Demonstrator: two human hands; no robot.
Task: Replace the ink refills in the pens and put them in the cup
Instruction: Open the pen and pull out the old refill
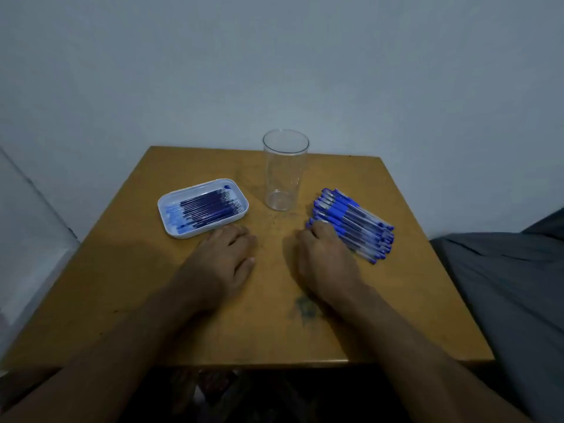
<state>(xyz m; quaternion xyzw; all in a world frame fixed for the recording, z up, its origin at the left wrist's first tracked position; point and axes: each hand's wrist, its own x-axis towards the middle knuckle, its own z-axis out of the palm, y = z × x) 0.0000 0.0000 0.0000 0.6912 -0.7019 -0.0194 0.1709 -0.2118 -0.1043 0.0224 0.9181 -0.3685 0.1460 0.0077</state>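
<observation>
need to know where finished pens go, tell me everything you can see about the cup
The cup is a tall, straight-sided cylinder of clear material, plastic or glass. It stands upright, open end up and empty, near the table's far edge at the middle. The white tray lies to its left, the pile of blue pens to its right. Nothing touches it but the table.

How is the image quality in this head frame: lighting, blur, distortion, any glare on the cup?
Head view: dim, bluish light with soft, faint shadows; table edges splay outward from wide-angle distortion; overall soft focus, so the pens and the refills in the tray blur into streaks; the clear cup shows only weak rim highlights, no strong glare; both hands look dark and low in detail.
</observation>
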